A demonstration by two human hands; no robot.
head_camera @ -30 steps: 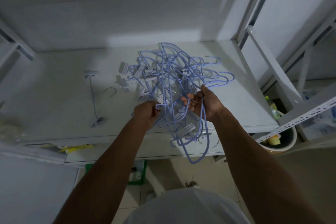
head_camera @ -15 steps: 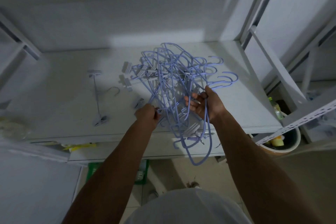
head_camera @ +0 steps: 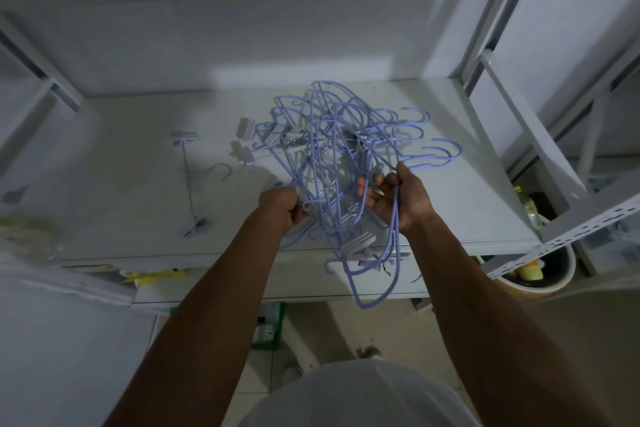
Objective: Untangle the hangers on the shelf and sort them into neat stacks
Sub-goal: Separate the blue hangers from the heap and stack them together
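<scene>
Tangled hangers (head_camera: 334, 149) gripped from both sides on the shelf (head_camera: 121, 166)

The left hand (head_camera: 282, 210) clutches a strand at the heap's 7 o'clock. The right hand (head_camera: 398, 199), held apart at 4 o'clock, curls round several purple wires. The heap sits mid-shelf and overhangs the front edge, with a lone clip hanger (head_camera: 188, 184) apart at 9 o'clock.

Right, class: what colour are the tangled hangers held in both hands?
The tangled hangers are pale lilac-blue, seen best in the head view.

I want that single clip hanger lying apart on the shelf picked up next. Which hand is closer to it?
Left. The left hand grips the tangle of hangers just right of the single clip hanger; the right hand grips the tangle's far side, farther right.
</scene>
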